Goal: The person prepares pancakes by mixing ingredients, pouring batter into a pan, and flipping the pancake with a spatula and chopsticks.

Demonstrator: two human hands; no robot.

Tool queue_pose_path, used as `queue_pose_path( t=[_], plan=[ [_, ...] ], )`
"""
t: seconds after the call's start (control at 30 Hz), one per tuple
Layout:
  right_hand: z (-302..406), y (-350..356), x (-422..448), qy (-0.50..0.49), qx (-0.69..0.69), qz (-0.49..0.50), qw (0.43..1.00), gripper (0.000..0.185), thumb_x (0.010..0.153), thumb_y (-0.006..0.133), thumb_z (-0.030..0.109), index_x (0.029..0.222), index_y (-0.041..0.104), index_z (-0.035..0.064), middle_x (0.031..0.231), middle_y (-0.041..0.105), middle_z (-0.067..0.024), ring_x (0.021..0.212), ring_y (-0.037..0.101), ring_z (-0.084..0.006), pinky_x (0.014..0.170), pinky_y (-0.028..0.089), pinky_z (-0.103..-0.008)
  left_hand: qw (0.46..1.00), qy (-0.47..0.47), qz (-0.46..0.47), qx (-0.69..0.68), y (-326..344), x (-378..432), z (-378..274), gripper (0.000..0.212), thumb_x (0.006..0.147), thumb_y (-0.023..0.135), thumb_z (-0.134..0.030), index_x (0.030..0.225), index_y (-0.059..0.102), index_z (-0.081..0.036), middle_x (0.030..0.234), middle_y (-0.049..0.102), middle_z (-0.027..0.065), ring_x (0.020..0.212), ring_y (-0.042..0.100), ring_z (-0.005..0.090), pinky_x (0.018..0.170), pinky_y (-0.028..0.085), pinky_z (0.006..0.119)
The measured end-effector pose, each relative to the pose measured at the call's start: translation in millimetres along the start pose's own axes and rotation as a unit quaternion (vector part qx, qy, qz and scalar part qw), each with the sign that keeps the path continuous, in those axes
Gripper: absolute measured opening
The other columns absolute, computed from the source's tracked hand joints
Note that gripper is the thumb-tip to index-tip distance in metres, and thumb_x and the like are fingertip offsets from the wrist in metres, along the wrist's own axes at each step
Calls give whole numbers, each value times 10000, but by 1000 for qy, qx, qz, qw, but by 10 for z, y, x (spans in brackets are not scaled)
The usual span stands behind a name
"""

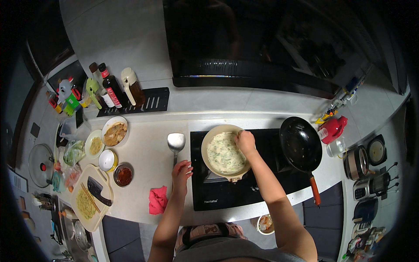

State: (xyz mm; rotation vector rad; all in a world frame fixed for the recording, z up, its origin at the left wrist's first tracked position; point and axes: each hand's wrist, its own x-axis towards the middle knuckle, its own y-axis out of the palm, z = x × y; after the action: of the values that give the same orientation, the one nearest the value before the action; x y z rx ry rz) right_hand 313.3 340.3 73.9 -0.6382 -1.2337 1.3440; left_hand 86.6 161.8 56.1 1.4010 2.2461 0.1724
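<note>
A cream-coloured pan (pixel 205 161) stands on the left part of the black cooktop (pixel 226 200), with a pale pancake flecked with green (pixel 226 153) in it. Over the pan's upper right rim is my right hand (pixel 245 141), its fingers curled at the pancake's edge; whether they grip it is hidden. My left hand (pixel 182 169) is left of the cooktop, its fingers apart, over the handle of a metal spatula (pixel 176 141) that lies on the counter. Below and left of that hand lies a crumpled red cloth (pixel 157 200).
A black wok (pixel 299 140) with a wooden handle sits at right. Leftward are a jar of red sauce (pixel 123 175), several bowls and a cutting board (pixel 95 226) bearing a cleaver (pixel 95 190) and chopsticks. Bottles stand on a black rack (pixel 157 98) behind; the range hood (pixel 248 85) overhangs the back.
</note>
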Motion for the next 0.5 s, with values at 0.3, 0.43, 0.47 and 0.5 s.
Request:
queue_pose_path(
  t=[0.3, 0.43, 0.47, 0.5],
  plan=[
    [129, 38, 91, 29, -44, -5, 999, 208, 663, 589, 184, 607, 578, -16, 606, 556, -194, 575, 553, -343, 555, 459, -395, 1000, 8, -17, -18, -254, -42, -60, 181, 813, 509, -157, 978, 527, -85, 949, 568, 32, 815, 534, 129, 696, 434, 267],
    [346, 291, 80, -4, -13, 8, 1000, 203, 650, 608, 181, 606, 579, -15, 653, 568, -200, 621, 556, -341, 607, 457, -394, 999, 7, -22, -29, -283, -52, -93, 181, 814, 509, -143, 985, 525, -83, 952, 569, 38, 800, 538, 130, 685, 439, 264],
    [409, 312, 79, -23, 4, 5, 1000, 205, 654, 610, 184, 617, 583, -16, 650, 567, -200, 614, 555, -342, 601, 456, -398, 999, 8, -21, -34, -287, -55, -92, 180, 815, 511, -139, 985, 525, -82, 952, 569, 40, 795, 539, 129, 677, 440, 262],
    [494, 335, 75, -42, 24, 2, 999, 207, 658, 613, 187, 628, 588, -17, 646, 567, -200, 607, 554, -343, 596, 454, -402, 999, 8, -24, -34, -313, -55, -96, 180, 815, 511, -139, 985, 525, -82, 952, 569, 40, 795, 539, 129, 677, 440, 262]
  ],
)
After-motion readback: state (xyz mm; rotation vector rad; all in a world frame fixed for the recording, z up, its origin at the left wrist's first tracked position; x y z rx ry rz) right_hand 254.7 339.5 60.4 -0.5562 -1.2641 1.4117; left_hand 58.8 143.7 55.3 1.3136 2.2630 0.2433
